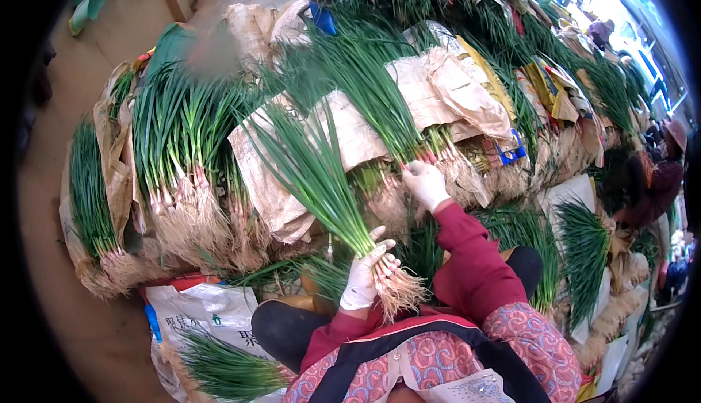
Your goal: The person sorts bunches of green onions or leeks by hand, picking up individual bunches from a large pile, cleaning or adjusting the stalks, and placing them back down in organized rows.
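Note:
My left hand (363, 280), in a white glove, is closed round a bunch of green onions (334, 195) just above the roots. Its long leaves slant up and left, and the pale roots hang toward my lap. Farther forward and to the right, my gloved right hand (426, 184) pinches at the root end of other green onions (387, 104), whose leaves lie across a sack. My fingertips partly hide the stems there. Beneath these leaves spreads a flattened beige woven sack (350, 136).
A large row of green onions (190, 125) with shaggy roots lies at left. More green onions (226, 366) rest on a white printed sack (212, 304) near my left knee. Another bunch (582, 246) is at right. A person (657, 177) sits at the far right.

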{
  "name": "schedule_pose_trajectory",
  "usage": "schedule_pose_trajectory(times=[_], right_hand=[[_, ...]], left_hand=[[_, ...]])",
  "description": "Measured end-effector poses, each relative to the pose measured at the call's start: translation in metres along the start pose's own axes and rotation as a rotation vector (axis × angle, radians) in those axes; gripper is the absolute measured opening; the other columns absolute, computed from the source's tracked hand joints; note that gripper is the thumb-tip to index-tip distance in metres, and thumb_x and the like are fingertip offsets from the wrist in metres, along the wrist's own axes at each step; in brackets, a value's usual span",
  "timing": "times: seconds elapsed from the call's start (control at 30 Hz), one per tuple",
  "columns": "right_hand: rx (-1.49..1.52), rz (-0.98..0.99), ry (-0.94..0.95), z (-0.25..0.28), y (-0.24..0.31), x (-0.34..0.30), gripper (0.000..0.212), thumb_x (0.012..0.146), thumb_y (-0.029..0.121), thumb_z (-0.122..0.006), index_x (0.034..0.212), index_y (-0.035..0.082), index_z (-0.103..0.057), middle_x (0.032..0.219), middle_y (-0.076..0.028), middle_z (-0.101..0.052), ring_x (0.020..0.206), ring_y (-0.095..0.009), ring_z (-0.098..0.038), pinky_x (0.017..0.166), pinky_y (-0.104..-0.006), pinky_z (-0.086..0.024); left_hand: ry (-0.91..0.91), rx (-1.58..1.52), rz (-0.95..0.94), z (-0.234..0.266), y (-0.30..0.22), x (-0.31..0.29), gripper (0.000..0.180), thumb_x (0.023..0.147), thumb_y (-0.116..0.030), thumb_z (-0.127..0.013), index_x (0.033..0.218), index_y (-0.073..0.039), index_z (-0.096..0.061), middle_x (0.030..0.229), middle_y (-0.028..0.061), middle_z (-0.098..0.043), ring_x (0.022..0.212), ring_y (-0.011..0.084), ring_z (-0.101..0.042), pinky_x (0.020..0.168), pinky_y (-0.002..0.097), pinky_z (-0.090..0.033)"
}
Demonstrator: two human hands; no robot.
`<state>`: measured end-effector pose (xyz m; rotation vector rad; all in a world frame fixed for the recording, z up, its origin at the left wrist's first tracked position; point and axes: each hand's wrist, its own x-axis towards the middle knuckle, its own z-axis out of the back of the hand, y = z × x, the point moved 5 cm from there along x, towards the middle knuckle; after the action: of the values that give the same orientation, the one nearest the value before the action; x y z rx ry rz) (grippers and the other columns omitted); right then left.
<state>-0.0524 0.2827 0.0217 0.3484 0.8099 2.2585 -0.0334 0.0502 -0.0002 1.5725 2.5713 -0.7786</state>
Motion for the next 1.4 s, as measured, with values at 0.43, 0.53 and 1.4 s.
schedule_pose_trajectory(times=[0.43,0.53,1.4], right_hand=[[0.053,0.082,0.257,-0.004,0.014,-0.135,0.039,0.086,0.043,-0.052,0.084,0.007,-0.066,0.071,-0.013,-0.063,0.067,-0.032,-0.060,0.065,-0.0365,-0.047],[0.245,0.110,0.397,-0.020,0.031,-0.113,0.035,0.085,0.036,-0.055,0.080,0.003,-0.064,0.072,-0.011,-0.063,0.066,-0.024,-0.061,0.063,-0.0318,-0.048],[0.289,0.014,0.135,-0.026,-0.002,-0.064,0.031,0.084,0.030,-0.057,0.104,0.008,-0.063,0.103,-0.015,-0.063,0.097,-0.030,-0.060,0.086,-0.0334,-0.046]], left_hand=[[-0.224,0.137,-0.028,0.024,0.022,0.008,0.015,0.082,0.002,-0.056,0.095,-0.001,-0.051,0.080,0.0151,-0.062,0.058,0.0222,-0.061,0.047,0.0296,-0.051],[-0.232,0.166,-0.031,0.020,0.020,0.007,0.017,0.081,0.002,-0.057,0.097,-0.001,-0.050,0.072,0.0143,-0.060,0.057,0.0229,-0.061,0.046,0.0306,-0.051],[-0.095,-0.042,0.002,0.006,0.017,-0.001,0.039,0.083,-0.003,-0.056,0.120,-0.006,-0.045,0.107,0.0125,-0.059,0.075,0.0170,-0.060,0.068,0.0349,-0.053]])
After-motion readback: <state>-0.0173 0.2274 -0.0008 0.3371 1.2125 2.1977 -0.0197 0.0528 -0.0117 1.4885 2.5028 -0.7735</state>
